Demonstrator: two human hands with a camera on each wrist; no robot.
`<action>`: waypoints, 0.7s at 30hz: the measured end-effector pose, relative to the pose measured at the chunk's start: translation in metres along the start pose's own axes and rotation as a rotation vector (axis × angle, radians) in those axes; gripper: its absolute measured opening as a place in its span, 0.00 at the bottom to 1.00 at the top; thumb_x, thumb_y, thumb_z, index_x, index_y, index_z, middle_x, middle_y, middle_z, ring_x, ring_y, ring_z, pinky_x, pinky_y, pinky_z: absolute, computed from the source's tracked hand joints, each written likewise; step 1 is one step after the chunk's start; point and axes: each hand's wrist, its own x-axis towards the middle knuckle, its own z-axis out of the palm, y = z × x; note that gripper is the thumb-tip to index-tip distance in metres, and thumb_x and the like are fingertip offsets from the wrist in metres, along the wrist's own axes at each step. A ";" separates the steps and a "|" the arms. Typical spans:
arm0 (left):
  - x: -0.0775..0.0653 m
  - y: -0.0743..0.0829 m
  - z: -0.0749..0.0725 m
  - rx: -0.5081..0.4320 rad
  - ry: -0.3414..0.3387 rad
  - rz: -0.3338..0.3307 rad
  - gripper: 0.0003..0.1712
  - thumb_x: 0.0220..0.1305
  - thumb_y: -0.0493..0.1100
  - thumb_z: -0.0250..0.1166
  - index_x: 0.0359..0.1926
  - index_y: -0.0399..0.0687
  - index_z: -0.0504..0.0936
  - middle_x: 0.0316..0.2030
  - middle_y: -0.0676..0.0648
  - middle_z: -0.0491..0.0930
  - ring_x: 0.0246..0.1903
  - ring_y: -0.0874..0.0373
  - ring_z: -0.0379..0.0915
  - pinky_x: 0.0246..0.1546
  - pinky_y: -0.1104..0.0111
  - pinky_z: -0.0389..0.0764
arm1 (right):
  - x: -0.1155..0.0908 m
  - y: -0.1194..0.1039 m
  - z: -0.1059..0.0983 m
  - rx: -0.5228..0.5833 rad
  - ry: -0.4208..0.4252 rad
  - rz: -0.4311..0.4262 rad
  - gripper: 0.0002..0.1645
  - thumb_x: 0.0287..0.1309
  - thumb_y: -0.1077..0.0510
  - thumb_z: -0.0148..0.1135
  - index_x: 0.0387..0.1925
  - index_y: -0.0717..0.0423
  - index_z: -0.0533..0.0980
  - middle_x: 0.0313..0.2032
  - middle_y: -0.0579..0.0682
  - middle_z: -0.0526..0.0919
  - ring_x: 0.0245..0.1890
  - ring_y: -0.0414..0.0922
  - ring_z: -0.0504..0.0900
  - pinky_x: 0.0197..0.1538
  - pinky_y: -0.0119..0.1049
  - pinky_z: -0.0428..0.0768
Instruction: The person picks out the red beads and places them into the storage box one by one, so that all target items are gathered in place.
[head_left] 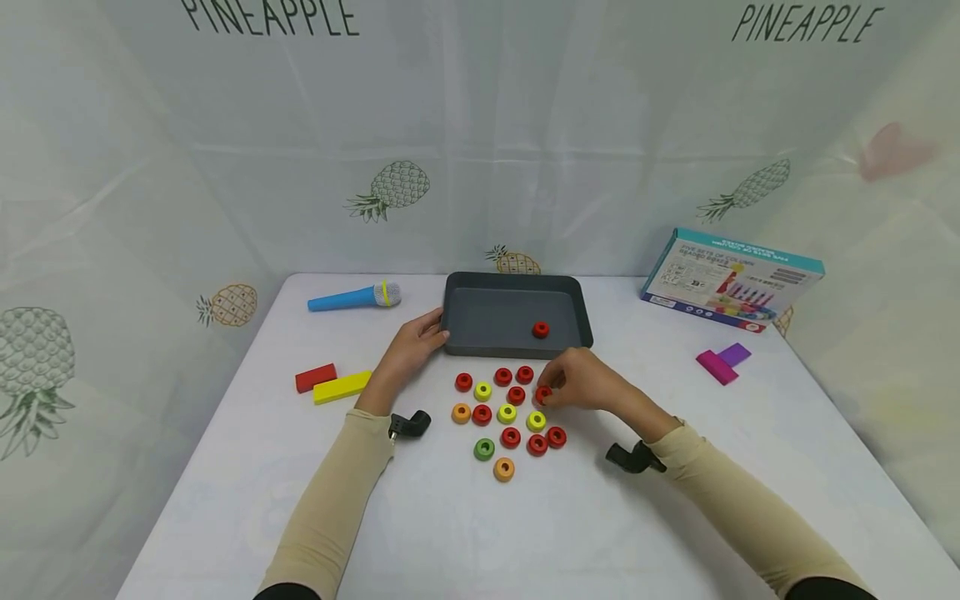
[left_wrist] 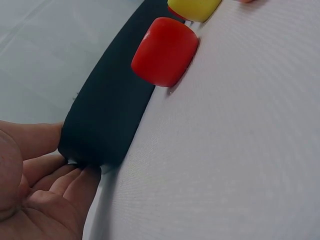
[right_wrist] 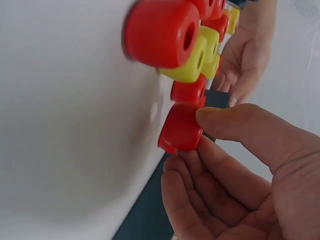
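My right hand (head_left: 581, 381) pinches a red bead (right_wrist: 181, 126) between thumb and fingers, at the right side of a loose group of beads. At the near left corner of the dark grey tray (head_left: 517, 346), my left hand (head_left: 411, 346) holds the edge; the left wrist view shows the thumb on one side and fingers (left_wrist: 82, 192) on the other. One red bead (head_left: 541, 330) lies in the tray. Below it on the table are several more red beads, yellow beads (head_left: 482, 391), orange beads (head_left: 504, 469) and a green bead (head_left: 483, 449).
A blue toy microphone (head_left: 345, 299) lies left of the tray. Nearer are a red block (head_left: 315, 377) and a yellow block (head_left: 341, 387), close to my left forearm. To the right, a toy box (head_left: 735, 279) stands behind a magenta block (head_left: 717, 367) and a purple block (head_left: 734, 354).
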 end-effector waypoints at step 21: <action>0.001 -0.001 0.000 -0.046 -0.003 0.003 0.37 0.74 0.45 0.61 0.79 0.55 0.59 0.77 0.49 0.61 0.75 0.56 0.60 0.75 0.60 0.65 | 0.030 -0.008 -0.047 -0.025 0.034 -0.058 0.10 0.47 0.63 0.78 0.35 0.57 0.89 0.31 0.48 0.89 0.32 0.40 0.84 0.37 0.32 0.86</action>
